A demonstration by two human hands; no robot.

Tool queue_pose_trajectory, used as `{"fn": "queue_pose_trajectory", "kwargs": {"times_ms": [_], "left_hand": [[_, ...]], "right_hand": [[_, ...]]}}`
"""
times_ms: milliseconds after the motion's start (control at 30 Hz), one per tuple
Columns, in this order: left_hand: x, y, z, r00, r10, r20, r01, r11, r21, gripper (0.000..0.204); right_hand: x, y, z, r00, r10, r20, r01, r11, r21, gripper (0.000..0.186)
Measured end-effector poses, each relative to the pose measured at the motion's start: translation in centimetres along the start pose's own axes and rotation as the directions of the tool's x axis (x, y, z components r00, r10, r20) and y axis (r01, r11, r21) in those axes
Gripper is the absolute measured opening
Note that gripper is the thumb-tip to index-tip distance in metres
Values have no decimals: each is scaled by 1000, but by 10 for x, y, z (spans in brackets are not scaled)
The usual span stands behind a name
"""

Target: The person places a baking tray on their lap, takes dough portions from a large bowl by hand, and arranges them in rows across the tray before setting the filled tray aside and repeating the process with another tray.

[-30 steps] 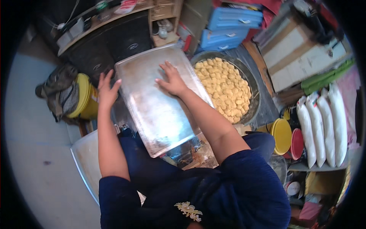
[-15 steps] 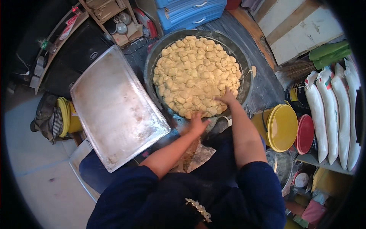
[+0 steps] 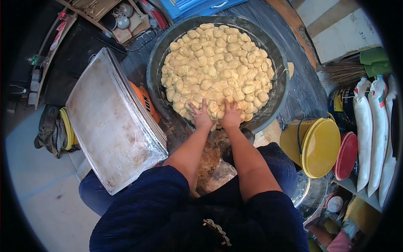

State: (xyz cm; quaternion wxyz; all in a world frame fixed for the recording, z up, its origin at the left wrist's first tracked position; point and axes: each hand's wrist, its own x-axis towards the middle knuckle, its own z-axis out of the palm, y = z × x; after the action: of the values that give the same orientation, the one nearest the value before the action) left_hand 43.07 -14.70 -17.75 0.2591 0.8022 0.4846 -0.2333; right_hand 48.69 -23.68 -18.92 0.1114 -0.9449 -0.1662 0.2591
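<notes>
A big dark basin (image 3: 280, 101) is heaped with many pale yellow, lumpy dough balls (image 3: 214, 59). My left hand (image 3: 202, 117) and my right hand (image 3: 230, 116) lie side by side on the dough at the basin's near side, fingers spread and pointing away from me. Whether any fingertips press around a single ball is hard to tell. Just left of the basin, a stack of worn metal trays (image 3: 111, 122) rests at a slant beside my legs, with an orange object (image 3: 145, 101) partly hidden behind it.
A yellow lidded bucket (image 3: 315, 147), a red lid (image 3: 345, 155), long white sacks (image 3: 375, 138) and a broom (image 3: 338, 71) are at the right. Blue drawers (image 3: 197, 6) and a wooden cubby with shoes (image 3: 120, 21) stand behind the basin. A dark bag (image 3: 50, 132) lies on the left.
Both hands have left the top tray and moved right onto the dough, now closer together. The view has swung toward the basin, and the tray stack sits further left.
</notes>
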Motion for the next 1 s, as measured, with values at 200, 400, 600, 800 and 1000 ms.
{"fn": "queue_pose_trajectory", "kwargs": {"times_ms": [200, 400, 600, 800, 1000], "left_hand": [[27, -7, 29, 974, 13, -228, -81, 953, -291, 54], [35, 17, 1, 957, -22, -288, -98, 914, -394, 46], [-20, 63, -117, 848, 171, -502, -408, 814, -413, 42], [-133, 11, -274, 475, 409, -779, -772, 619, -145, 40], [-192, -136, -324, 318, 293, -901, -784, 616, -77, 52]], "right_hand": [[15, -2, 16, 984, -94, -151, 112, 987, 116, 76], [47, -16, -18, 946, -260, -194, 320, 844, 431, 59], [56, -42, -114, 905, -272, -327, 424, 630, 650, 63], [-44, -144, -218, 809, -349, -473, 544, 142, 827, 65], [-149, -261, -196, 617, -528, -584, 675, -26, 737, 67]]}}
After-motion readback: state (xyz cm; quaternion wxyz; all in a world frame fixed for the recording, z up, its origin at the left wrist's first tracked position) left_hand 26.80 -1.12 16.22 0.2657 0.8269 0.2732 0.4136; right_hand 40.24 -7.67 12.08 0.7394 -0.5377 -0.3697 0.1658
